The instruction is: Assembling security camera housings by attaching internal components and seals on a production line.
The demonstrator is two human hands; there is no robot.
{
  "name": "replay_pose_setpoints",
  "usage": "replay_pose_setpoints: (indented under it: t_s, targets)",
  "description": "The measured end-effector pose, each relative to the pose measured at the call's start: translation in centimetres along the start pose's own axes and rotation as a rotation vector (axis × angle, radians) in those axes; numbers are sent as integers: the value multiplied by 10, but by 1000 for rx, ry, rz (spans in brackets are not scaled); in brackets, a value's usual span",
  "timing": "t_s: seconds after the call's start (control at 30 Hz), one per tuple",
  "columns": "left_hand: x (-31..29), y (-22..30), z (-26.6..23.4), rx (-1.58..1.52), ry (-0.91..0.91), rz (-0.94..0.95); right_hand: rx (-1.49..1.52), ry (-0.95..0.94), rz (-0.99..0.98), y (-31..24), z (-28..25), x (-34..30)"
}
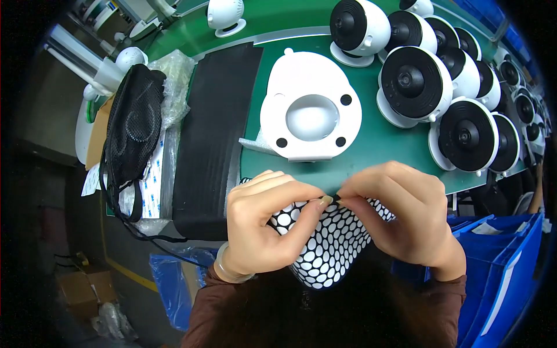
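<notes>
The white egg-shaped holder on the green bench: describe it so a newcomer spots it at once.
Start at the green bench. Just beyond both hands, between the black foam strip and the row of round white units, lies the white holder. Unlike them, it lies flat, with a central hollow and three dark holes.

From my remote seat I see a white moulded fixture [310,113] at upper centre on the green bench [371,145]. Rows of round white housings with black faces [415,84] fill the upper right. A black foam sheet [214,139] lies left of centre (beside a black mesh bag [132,124]). Blue bins [499,272] sit lower right.
</notes>
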State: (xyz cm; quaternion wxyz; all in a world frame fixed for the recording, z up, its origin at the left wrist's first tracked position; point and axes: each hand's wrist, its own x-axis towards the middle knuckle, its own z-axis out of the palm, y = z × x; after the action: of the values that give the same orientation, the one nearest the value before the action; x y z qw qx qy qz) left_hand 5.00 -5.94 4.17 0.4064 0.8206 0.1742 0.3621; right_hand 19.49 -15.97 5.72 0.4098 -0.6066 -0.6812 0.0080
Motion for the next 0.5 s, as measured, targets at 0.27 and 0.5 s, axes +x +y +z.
replay_pose_setpoints:
  t_s: [0.27,0.5]
  targets:
    - [1,-5,-4,0,20,-9,65,-115,-23,6,-3,13]
    - [2,-26,-5,0,113,-124,-7,182,-135,21,7,62]
